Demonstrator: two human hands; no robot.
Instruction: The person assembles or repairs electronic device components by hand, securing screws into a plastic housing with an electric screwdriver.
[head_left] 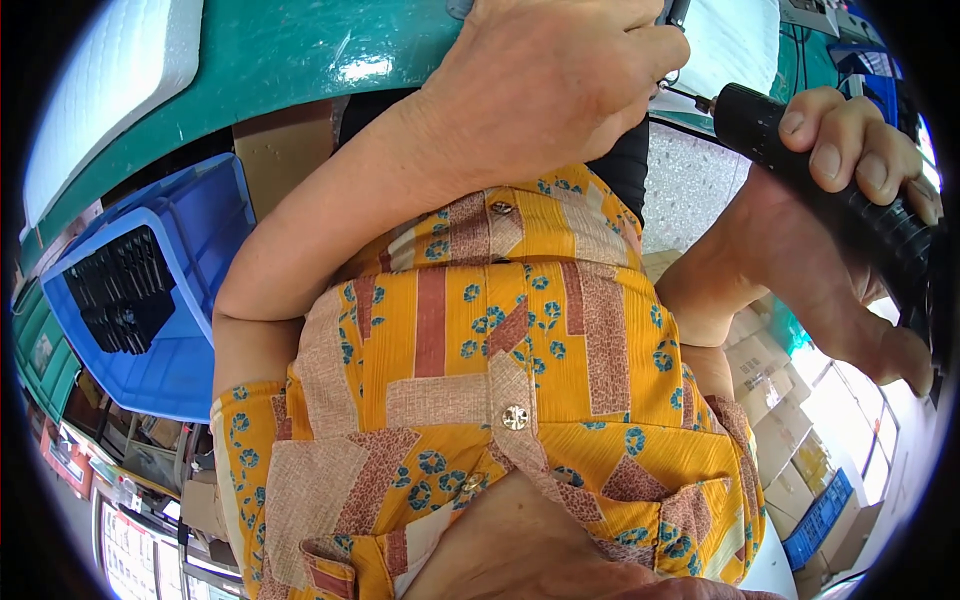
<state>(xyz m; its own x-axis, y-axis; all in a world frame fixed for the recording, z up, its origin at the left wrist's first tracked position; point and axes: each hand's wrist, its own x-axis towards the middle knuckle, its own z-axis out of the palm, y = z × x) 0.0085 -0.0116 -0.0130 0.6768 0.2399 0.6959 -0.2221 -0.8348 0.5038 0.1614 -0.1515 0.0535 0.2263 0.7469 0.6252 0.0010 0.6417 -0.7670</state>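
My right hand point(850, 170) is wrapped round a black electric screwdriver point(752, 118), its fingers curled over the barrel. The screwdriver's thin bit points left, its tip close to the fingertips of my left hand point(560, 85). My left hand is closed in a pinch at the table's near edge. A narrow dark piece point(679, 12) shows just beyond its fingers, and a small shiny metal bit of something point(671, 76) shows below them. The rest of what it holds is hidden by the hand and the top of the picture.
The green tabletop point(300, 55) runs across the top. White foam sheets lie at its left point(130, 75) and right point(745, 45). A blue bin point(205, 215) with several black parts point(120, 285) stands at the left. Cardboard boxes point(785, 430) are at the lower right.
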